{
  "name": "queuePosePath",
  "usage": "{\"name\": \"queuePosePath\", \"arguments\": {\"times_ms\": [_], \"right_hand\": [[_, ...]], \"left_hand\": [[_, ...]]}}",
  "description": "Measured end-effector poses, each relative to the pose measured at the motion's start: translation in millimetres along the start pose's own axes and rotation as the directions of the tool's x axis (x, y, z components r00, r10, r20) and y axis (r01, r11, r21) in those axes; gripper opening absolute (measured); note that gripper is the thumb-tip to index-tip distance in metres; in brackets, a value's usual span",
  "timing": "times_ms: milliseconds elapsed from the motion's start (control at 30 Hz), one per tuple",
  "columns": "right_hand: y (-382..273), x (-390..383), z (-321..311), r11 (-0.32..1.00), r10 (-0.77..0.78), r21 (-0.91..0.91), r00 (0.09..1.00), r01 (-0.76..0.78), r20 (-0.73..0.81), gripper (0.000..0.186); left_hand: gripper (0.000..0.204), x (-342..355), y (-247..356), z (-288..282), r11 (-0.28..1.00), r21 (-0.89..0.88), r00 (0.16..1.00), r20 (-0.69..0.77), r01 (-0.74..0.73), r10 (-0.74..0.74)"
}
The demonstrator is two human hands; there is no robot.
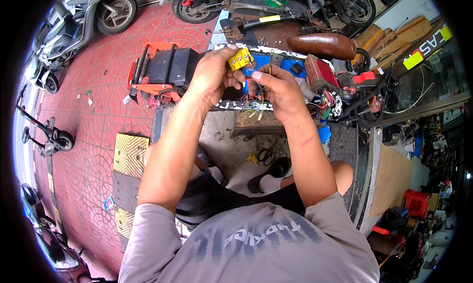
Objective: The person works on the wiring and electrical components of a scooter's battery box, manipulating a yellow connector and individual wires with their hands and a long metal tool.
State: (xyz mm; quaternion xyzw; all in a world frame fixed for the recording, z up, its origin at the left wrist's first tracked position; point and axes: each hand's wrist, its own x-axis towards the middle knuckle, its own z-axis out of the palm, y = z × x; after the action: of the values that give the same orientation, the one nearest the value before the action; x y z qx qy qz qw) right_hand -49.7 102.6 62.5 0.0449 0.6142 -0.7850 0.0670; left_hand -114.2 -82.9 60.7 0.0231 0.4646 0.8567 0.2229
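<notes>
A yellow block [240,59] with a row of round metal spots on one face sits over the open scooter deck [231,105], gripped between the thumb and fingers of the left hand [213,75]. Just beside it, the right hand [282,88] has thumb and fingers drawn close, pinching what looks like a thin wire [270,67]; the detail is too small to tell whether that wire meets the block. The step in hand appears to be wiring at the block, and the next move seems to call for a steady left grip and fine fingertip aiming from the right. Loose coloured wires [257,104] lie below the hands; a dark red box [320,72] stands to the right, and an orange-and-black frame [167,68] to the left.
</notes>
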Motion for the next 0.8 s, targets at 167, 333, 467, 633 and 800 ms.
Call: {"name": "queuePosePath", "arguments": {"times_ms": [167, 333, 467, 633, 800], "right_hand": [[5, 1, 8, 0.995, -0.059, -0.084, 0.998, 0.058, -0.01, 0.017], [0, -5, 23, 0.986, -0.111, -0.128, 0.994, 0.107, -0.023, 0.021], [1, -4, 25, 0.984, -0.128, -0.127, 0.991, 0.122, -0.039, 0.017], [11, 3, 24, 0.969, -0.173, -0.19, 0.983, 0.159, -0.061, 0.017], [15, 4, 26, 0.939, -0.215, -0.285, 0.975, 0.193, -0.049, 0.017]], "left_hand": [[0.033, -12, 10, 3, 1.0, -0.015, 1.0, 0.007, -0.007, 0.007], [0.032, -15, 13, -2, 0.998, 0.065, 1.0, 0.018, 0.017, -0.018], [0.041, -12, 7, -9, 0.983, 0.183, 1.0, 0.005, 0.023, -0.025], [0.042, -16, 3, -3, 0.966, 0.25, 0.996, -0.032, -0.068, 0.079], [0.044, -19, 2, 5, 0.944, 0.291, 0.982, -0.063, -0.153, 0.178]]}}
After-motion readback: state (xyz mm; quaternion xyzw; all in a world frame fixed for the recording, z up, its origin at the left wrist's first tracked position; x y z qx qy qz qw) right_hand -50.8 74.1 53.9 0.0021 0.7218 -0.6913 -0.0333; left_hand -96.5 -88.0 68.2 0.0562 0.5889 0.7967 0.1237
